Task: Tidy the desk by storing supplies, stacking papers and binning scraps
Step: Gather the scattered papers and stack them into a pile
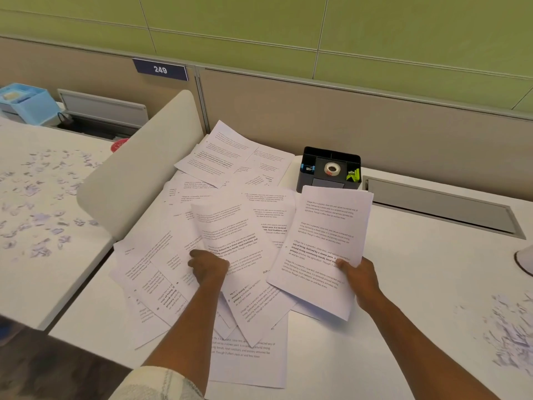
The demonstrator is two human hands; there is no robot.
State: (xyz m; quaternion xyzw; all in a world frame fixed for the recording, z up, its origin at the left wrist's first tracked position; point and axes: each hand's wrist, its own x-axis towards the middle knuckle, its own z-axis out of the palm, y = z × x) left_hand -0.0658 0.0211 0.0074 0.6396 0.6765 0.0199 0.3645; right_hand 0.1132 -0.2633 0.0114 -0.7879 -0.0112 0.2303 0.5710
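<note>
Printed white sheets (230, 168) lie scattered over the white desk (418, 284), overlapping at many angles. My left hand (208, 268) pinches one curled sheet (227, 226) and lifts it off the pile. My right hand (360, 277) grips a gathered stack of sheets (326, 249) by its right edge, tilted above the desk. A black desk organiser (330, 170) stands at the back with a tape roll (332, 168), a blue clip and a green item inside. Paper scraps (510, 333) lie at the desk's right edge.
A beige curved divider (138, 168) separates this desk from the left one, where many more scraps (43, 197) are strewn. A light blue box (27, 102) sits far left. A grey cable hatch (441, 206) is set in the desk behind the stack.
</note>
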